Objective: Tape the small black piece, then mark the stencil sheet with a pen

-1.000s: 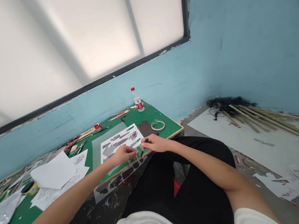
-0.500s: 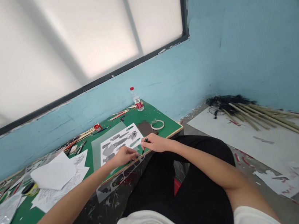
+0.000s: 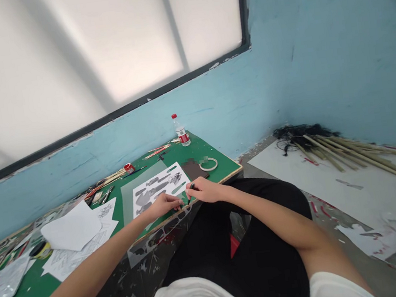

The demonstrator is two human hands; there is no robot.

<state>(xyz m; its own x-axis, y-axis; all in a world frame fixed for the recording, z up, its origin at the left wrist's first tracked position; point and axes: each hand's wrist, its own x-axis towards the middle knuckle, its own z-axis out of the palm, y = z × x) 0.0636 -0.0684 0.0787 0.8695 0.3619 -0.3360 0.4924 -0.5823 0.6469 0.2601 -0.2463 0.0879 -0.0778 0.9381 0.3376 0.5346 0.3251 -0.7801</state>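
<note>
A white sheet printed with grey and black shapes lies on a green cutting mat near the front edge of a low green table. My left hand rests on the sheet's near edge with its fingers bent and pressed down on the paper. My right hand is closed around a thin dark pen-like knife, its tip down at the sheet's near right corner, close to my left fingertips.
A water bottle stands at the table's back. A tape ring and dark card lie right of the sheet. Loose white papers, tools and a red-capped jar fill the left. Bamboo sticks lie on the floor.
Both hands stay on the sheet's near edge. The view has shifted slightly. The pen-like knife's tip sits a little closer to my left fingers.
</note>
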